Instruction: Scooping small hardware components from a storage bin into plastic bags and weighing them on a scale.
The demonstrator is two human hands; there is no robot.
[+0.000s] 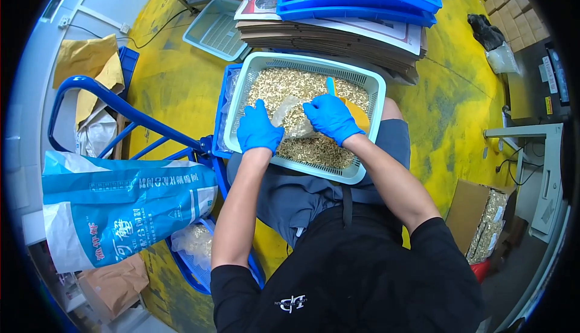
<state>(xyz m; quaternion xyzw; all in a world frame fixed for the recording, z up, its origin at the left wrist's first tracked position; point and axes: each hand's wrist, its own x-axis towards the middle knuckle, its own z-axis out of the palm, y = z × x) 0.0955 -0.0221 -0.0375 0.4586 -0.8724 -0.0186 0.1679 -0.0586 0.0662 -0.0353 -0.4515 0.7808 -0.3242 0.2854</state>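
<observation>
On my lap rests a pale green plastic basket [231, 112] filled with small tan pellets [290, 82]. A clear plastic bag [297, 129] with some pellets in it lies over them, between my blue-gloved hands. My right hand [334, 118] is closed on the bag's upper right part, fingers curled. At the bag's left side, my left hand [260, 129] has its fingers apart, the thumb side against the plastic. A yellow scoop-like piece [356, 114] lies beyond my right hand, and a light blue handle [330, 85] sticks up beside that hand.
Stacked cardboard [326, 38] with blue trays [356, 9] stands ahead. To the left are a blue trolley handle [133, 108], a blue-and-white sack [121, 203] and a blue basket [193, 257] with bagged contents. An opened carton [465, 212] with bagged pellets sits at right.
</observation>
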